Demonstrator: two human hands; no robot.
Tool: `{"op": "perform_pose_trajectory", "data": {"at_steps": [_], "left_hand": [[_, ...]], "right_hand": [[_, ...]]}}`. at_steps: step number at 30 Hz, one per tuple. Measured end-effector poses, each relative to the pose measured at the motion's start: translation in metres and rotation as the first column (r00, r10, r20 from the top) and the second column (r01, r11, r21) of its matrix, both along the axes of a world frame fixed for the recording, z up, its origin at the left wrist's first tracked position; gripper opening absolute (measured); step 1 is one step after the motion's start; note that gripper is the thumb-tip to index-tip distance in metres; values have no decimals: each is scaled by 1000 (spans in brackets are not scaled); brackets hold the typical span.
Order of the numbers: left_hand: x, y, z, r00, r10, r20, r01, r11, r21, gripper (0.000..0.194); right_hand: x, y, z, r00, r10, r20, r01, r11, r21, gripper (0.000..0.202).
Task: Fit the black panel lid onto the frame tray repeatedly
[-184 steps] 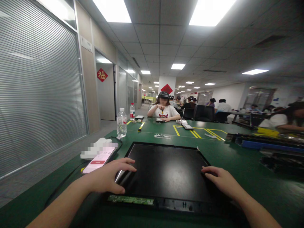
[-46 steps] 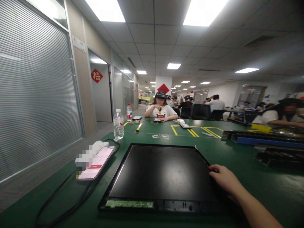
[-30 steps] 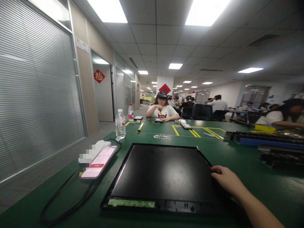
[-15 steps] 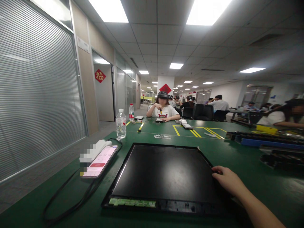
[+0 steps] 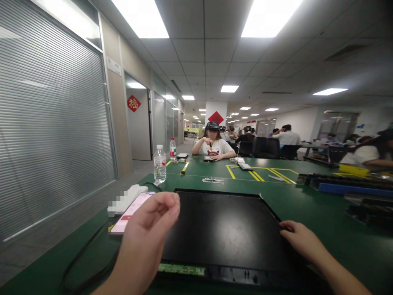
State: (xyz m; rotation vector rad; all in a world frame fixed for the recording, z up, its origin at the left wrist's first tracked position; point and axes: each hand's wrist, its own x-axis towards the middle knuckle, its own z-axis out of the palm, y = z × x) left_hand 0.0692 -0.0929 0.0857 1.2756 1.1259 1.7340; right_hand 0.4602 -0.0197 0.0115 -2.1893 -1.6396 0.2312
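My right hand (image 5: 302, 241) lies flat with loose fingers on the right edge of the black panel (image 5: 224, 229), probably steadying it on the green table (image 5: 322, 213). My left hand (image 5: 150, 229) hovers over the panel's left side, fingertips pinched; I cannot tell whether they hold anything.

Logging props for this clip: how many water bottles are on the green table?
2. One bottle stands at the table's left edge, beyond the phone. A smaller red-labelled bottle stands farther back. Others may be hidden.
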Motion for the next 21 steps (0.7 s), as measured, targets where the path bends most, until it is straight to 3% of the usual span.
{"op": "perform_pose_trajectory", "data": {"at_steps": [2, 4, 7, 9, 14, 21], "left_hand": [[0, 24, 2, 992, -90, 83, 89, 996, 16, 26], [-8, 52, -5, 990, -120, 71, 122, 992, -30, 27], [-28, 87, -25, 989, -146, -26, 142, 984, -112, 26], [-40, 100, -41, 986, -97, -133, 79, 987, -137, 25], [-56, 105, -67, 915, -46, -400, -34, 981, -189, 28], [-64, 95, -66, 716, 12, -698, -134, 984, -120, 28]], "right_hand": [[2, 1, -1, 1000, -6, -4, 6, 1000, 0, 34], [3, 2, -2, 1000, -13, -10, 13, 1000, -3, 34], [4, 3, -2, 1000, -9, -21, 9, 1000, -7, 33], [5, 3, -2, 1000, 0, -28, -1, 1000, -13, 33], [4, 4, -3, 1000, 6, -14, -6, 1000, -6, 33], [1, 1, -1, 1000, 4, 2, -4, 1000, -11, 36]]}}
